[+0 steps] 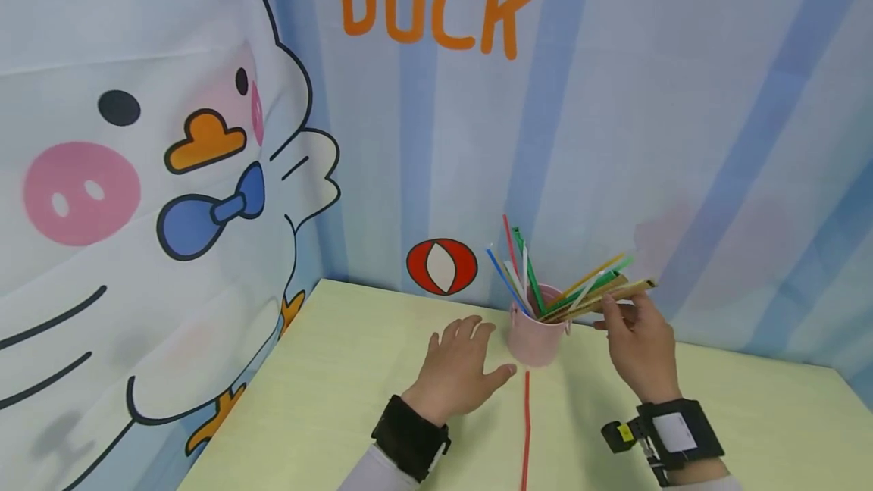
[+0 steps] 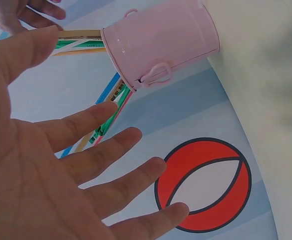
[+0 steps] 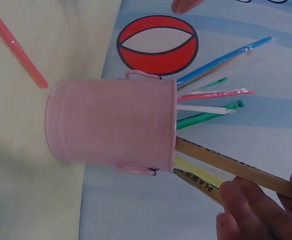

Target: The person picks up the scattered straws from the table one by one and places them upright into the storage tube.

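Note:
A small pink bucket (image 1: 535,343) stands upright at the back of the table, holding several wrapped drinking straws that lean out to both sides. My right hand (image 1: 641,343) is at the bucket's right and pinches a brown-wrapped straw (image 3: 230,162) near its outer end. In the right wrist view that straw's other end is still inside the bucket's rim. To the bucket's left, my left hand (image 1: 453,370) hovers with fingers spread and holds nothing. A blue straw (image 3: 225,60), a green straw (image 3: 200,120) and others lean away from the right hand.
A red straw (image 1: 527,423) lies on the pale yellow table (image 1: 327,370) in front of the bucket. Close behind hangs a striped blue cloth (image 1: 614,135) printed with a red and white ball (image 1: 442,267). A duck print (image 1: 204,142) covers the cloth on the left.

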{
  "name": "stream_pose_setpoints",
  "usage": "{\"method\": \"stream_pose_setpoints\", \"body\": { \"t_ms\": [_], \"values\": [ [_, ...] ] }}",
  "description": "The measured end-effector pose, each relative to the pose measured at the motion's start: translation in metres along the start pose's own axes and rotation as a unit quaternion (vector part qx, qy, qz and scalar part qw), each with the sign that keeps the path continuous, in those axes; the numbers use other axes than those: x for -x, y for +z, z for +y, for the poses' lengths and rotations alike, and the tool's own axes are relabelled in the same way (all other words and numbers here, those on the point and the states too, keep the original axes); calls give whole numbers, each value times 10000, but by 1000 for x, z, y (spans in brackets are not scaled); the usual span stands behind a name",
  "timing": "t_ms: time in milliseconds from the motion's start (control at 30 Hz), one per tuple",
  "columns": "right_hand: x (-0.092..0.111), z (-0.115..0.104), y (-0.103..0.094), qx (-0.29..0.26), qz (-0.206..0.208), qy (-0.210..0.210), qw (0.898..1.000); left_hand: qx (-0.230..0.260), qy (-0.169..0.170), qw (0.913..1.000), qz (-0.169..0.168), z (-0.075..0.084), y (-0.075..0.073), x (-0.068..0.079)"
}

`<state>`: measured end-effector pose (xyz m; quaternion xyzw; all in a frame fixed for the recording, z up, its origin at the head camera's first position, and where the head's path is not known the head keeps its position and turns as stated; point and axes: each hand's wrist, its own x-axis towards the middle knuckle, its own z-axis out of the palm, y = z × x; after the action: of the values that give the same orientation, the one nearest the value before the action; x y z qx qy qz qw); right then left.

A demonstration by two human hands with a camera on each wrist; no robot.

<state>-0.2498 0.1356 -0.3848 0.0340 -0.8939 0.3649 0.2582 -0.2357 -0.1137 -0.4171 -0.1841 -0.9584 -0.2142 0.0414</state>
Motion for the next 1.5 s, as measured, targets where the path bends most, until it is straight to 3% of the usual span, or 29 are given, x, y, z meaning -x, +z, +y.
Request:
{"method": "stream_pose_setpoints", "body": {
  "t_ms": [367,667,867,1133,1367,1500],
  "values": [
    [-1,9,22,556,-686,225,9958,-86,25,10000,-8,1,2,-1],
    [25,18,9,556,-590,756,9938,-133,276,9995,-36,12,6,-2],
    [46,6,-5,503,-574,1057,9915,-61,459,9989,104,15,3,-1],
    [68,0,-6,598,-1164,605,9895,135,657,9971,363,9,1,7],
    [71,-2,6,874,-1015,-43,9910,259,826,9919,925,-7,0,15],
    [70,-4,11,825,-946,-144,9920,307,724,9928,905,-15,-2,17]
  ]
}}
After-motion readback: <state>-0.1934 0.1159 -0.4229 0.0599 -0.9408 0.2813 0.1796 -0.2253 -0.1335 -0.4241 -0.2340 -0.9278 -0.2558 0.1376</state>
